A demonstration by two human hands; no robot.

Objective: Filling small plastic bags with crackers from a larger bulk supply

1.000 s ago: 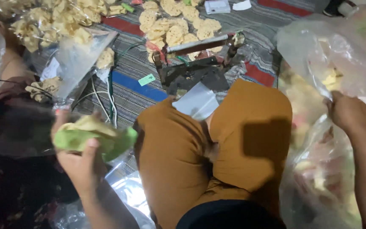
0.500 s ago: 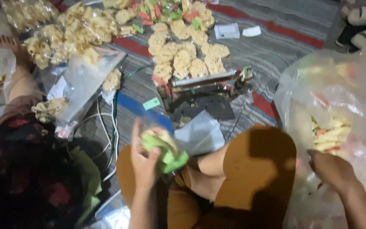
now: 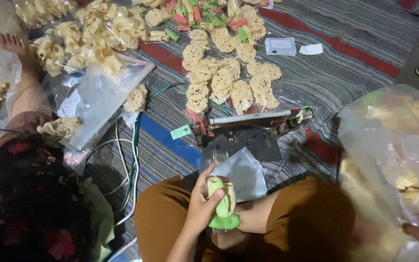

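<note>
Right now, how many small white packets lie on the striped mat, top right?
2: a clear-white square packet on the striped mat, and a smaller white paper piece just right of it. Others may hide under the crackers.

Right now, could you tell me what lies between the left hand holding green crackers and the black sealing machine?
A clear plastic bag lies there, in the head view.

A home snack-packing spot: striped floor mat (image 3: pixel 345 53), bagged crackers (image 3: pixel 229 82), a bag sealer (image 3: pixel 250 119).
</note>
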